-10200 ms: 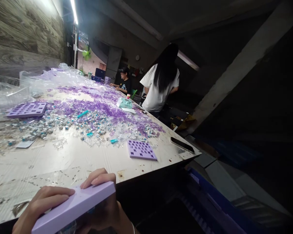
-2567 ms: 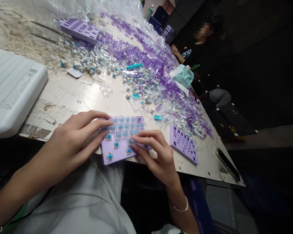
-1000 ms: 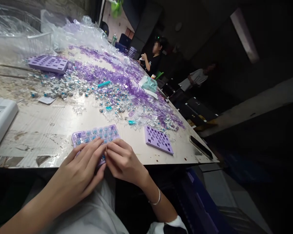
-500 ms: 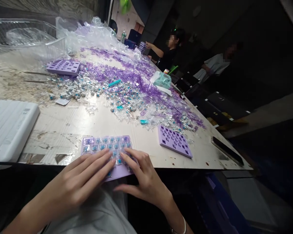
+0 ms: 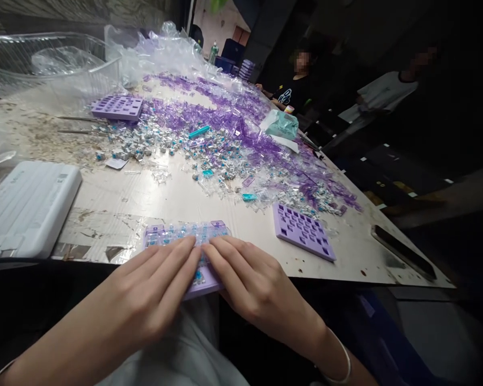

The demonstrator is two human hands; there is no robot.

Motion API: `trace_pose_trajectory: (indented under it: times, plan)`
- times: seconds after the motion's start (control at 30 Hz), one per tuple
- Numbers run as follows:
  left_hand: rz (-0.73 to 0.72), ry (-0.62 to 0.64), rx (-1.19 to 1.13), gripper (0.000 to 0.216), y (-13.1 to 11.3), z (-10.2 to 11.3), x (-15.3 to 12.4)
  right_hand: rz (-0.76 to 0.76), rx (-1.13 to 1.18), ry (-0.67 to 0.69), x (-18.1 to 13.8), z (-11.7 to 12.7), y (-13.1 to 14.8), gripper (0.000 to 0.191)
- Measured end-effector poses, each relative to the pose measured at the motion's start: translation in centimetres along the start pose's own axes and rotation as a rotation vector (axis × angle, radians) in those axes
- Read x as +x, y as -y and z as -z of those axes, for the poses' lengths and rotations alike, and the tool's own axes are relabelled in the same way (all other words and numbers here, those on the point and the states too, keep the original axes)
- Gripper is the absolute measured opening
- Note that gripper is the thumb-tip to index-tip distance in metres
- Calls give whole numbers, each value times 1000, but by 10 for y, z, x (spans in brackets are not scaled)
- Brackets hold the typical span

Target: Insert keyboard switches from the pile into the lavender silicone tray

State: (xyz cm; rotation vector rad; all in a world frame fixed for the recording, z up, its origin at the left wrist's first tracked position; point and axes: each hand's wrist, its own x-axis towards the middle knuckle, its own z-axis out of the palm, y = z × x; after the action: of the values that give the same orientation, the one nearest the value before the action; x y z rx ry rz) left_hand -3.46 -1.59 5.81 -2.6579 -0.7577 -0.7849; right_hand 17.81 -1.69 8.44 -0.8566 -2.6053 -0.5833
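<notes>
A purple tray (image 5: 204,288), with rows of clear, blue-centred key switches (image 5: 169,234) on it, juts over the table's near edge. My left hand (image 5: 151,284) reaches over its left part, fingers together and tips bent down onto the switches. From the other side my right hand (image 5: 253,273) closes on the tray, its fingertips beside those of the left hand. Both thumbs are hidden, and much of the tray is covered by the hands. Purple transparent pieces (image 5: 217,224) sit at the tray's far corners.
A second purple tray with square holes (image 5: 305,231) lies to the right, near a phone (image 5: 402,251). Heaped small switches and purple pieces (image 5: 225,126) spread behind. A white box (image 5: 32,206) stands left, below a clear plastic tub (image 5: 56,69). Two people are farther back.
My right fingers have drawn together and its thumb has gone out of sight. Both hands lie closer together over the tray. The whole view has shifted slightly.
</notes>
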Motion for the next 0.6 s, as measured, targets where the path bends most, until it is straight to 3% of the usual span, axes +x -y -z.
trace_pose_trajectory:
  times: [0.1, 0.2, 0.4, 0.6]
  plan:
    - [-68, 32, 152, 43, -3, 3, 9, 16, 6, 16, 3, -1, -3, 28]
    - [-34, 36, 218, 41, -7, 3, 16, 22, 26, 23, 4, -2, -4, 28]
    - [53, -34, 146, 31, -8, -1, 17, 45, -9, 5, 3, -4, -8, 30]
    - [-11, -83, 131, 29, 0, -2, 9, 107, -3, -118, 2, -15, -14, 25]
